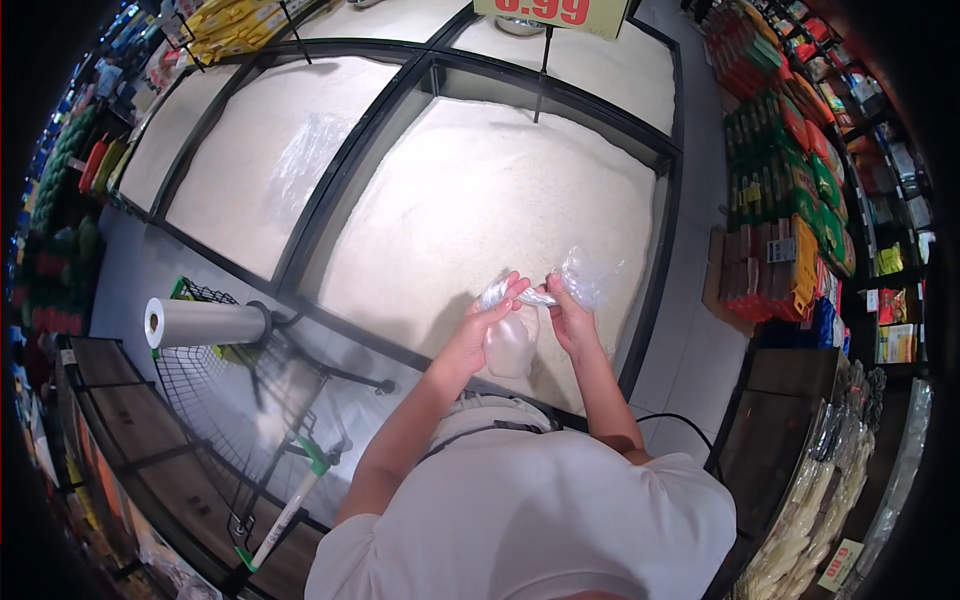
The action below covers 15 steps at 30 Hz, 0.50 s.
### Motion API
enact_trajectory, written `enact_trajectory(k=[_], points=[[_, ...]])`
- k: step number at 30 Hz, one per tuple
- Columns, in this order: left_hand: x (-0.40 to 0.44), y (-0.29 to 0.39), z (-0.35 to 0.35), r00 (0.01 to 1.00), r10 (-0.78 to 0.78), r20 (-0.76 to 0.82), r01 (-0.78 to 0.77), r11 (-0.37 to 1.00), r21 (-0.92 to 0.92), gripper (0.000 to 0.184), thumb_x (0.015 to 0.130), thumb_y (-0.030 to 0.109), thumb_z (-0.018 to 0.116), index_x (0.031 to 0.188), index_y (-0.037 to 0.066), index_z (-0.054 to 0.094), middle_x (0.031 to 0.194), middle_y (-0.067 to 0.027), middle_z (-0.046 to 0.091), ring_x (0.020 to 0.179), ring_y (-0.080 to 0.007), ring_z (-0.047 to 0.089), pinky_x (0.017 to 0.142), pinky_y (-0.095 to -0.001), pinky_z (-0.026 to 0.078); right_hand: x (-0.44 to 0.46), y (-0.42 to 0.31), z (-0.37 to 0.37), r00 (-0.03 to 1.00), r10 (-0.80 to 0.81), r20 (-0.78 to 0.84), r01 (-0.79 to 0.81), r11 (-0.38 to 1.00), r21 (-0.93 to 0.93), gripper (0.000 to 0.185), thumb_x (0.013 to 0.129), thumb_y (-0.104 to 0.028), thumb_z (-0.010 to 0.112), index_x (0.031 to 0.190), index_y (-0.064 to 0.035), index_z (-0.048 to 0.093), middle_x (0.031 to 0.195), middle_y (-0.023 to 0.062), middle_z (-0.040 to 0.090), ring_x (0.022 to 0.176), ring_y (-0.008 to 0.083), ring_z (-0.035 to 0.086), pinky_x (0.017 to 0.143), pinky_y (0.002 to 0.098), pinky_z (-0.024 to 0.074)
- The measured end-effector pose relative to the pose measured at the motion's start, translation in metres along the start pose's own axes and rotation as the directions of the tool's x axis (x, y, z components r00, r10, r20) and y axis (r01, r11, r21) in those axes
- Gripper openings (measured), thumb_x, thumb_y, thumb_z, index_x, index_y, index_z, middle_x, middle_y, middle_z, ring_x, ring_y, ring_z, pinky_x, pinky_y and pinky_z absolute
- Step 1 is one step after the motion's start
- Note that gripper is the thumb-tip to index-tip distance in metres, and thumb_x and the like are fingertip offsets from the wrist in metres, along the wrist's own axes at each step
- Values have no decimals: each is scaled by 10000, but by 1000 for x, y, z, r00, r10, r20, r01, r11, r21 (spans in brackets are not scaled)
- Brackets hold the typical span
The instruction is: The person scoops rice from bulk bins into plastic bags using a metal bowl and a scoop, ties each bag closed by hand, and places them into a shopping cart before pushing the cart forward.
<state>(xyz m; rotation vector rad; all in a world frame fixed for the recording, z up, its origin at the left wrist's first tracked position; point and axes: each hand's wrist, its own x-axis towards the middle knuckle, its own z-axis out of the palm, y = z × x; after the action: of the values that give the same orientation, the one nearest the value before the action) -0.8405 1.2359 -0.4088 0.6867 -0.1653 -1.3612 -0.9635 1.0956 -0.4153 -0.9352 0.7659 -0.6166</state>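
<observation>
A clear plastic bag with pale contents in its lower part hangs between my hands, over the near edge of a black-framed bin of white grain. Its neck is twisted and stretched sideways. My left hand is closed round the left end of the neck. On the right, my right hand pinches the neck, and the loose crumpled top of the bag sticks out beyond its fingers.
A shopping cart and a roll of plastic bags are at the left. Another grain bin holds a loose clear bag. A price sign stands at the top. Shelves of packaged goods line the right.
</observation>
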Motion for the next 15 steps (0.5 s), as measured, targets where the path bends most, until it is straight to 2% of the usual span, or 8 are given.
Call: enact_trajectory(k=[2, 3, 5, 6, 8, 9, 11, 15], points=[[4, -1, 4, 995, 93, -26, -93, 996, 13, 668, 930, 321, 623, 1469, 32, 357, 1412, -98, 505, 1167, -153, 472, 1041, -318, 363, -13, 8, 0, 990, -141, 27, 143, 950, -277, 252, 913, -236, 686, 1052, -36, 622, 962, 67, 635, 882, 210, 631, 837, 333, 501], [5, -3, 6, 993, 106, -59, -101, 992, 82, 673, 938, 341, 605, 1472, 23, 346, 1424, -106, 492, 1149, -173, 478, 1046, -323, 349, -17, 6, 3, 981, -172, 86, 193, 860, -472, 270, 902, -238, 695, 1061, -34, 619, 980, 80, 631, 919, 227, 622, 850, 343, 494], [7, -7, 11, 984, 135, -118, -107, 970, 221, 687, 955, 379, 569, 1477, 6, 325, 1447, -123, 464, 1113, -212, 491, 1056, -331, 323, -23, 0, 8, 957, -195, 216, 290, 560, -776, 307, 879, -240, 713, 1081, -30, 614, 1016, 106, 622, 993, 263, 604, 875, 362, 480], [7, -8, 12, 978, 179, -110, -120, 904, 409, 708, 953, 404, 560, 1478, -3, 315, 1427, -135, 477, 1106, -233, 487, 1055, -344, 314, -26, -6, 15, 935, -193, 297, 351, 398, -848, 362, 841, -218, 730, 1126, -36, 600, 1059, 129, 605, 1070, 286, 580, 897, 365, 466], [4, -10, 13, 963, 259, -67, -129, 669, 732, 753, 951, 455, 542, 1481, -21, 295, 1387, -158, 502, 1091, -276, 481, 1053, -369, 296, -32, -9, 28, 932, -230, 281, 359, 468, -808, 382, 827, -198, 727, 1146, -39, 591, 1064, 129, 609, 1076, 284, 584, 904, 364, 467], [6, -11, 12, 947, 321, -3, -192, 573, 797, 753, 944, 477, 540, 1459, -27, 323, 1349, -167, 516, 1096, -289, 471, 1046, -379, 293, -33, -8, 31, 929, -248, 273, 364, 502, -785, 393, 820, -188, 726, 1156, -40, 587, 1067, 130, 610, 1080, 283, 586, 907, 364, 467], [8, -14, 9, 897, 419, 141, -303, 351, 886, 761, 929, 522, 538, 1416, -41, 378, 1273, -184, 546, 1108, -317, 450, 1031, -398, 287, -27, -10, 26, 917, -217, 336, 399, 534, -745, 413, 811, -176, 721, 1171, -33, 578, 1086, 126, 614, 1079, 275, 590, 910, 363, 467], [0, -2, 10, 926, 308, 221, -271, 132, 953, 710, 902, 525, 569, 1330, -29, 451, 1200, -160, 582, 1113, -310, 429, 1018, -404, 297, -17, -6, 20, 915, -181, 362, 402, 512, -759, 421, 796, -148, 731, 1170, -28, 580, 1098, 104, 637, 1014, 237, 621, 873, 348, 486]])
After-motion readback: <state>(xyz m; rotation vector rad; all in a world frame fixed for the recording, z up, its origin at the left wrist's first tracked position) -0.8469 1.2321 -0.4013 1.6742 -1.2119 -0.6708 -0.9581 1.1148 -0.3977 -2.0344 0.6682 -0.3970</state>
